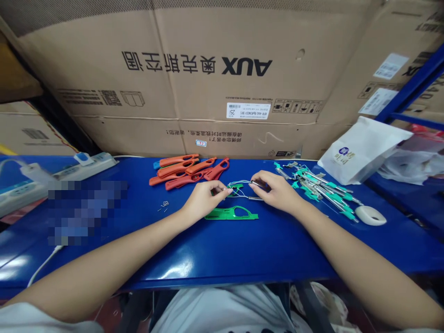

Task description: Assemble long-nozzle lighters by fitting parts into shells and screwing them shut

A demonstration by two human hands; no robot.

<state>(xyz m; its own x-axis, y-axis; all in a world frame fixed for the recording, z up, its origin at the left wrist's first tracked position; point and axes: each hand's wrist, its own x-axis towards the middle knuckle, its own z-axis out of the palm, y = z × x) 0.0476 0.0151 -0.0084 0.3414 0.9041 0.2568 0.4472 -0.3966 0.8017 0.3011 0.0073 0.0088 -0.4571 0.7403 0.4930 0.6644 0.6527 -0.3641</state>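
My left hand (204, 199) is pinched on the green end of a small wire-and-plastic part (239, 188) just above the blue table (215, 249). My right hand (275, 189) grips the metal wire end of the same part from the other side. A flat green plastic handle shell (231, 214) lies on the table just below both hands. A pile of several orange-red handle shells (187, 170) lies behind my left hand. A heap of several green-and-metal wire parts (322, 190) lies to the right of my right hand.
Large cardboard boxes (208, 78) wall off the back of the table. A white power strip (83, 166) sits at the left, beside a blurred patch. A white paper bag (364, 148) and a white oval object (370, 215) lie at the right. A few tiny metal bits (163, 206) rest left of centre.
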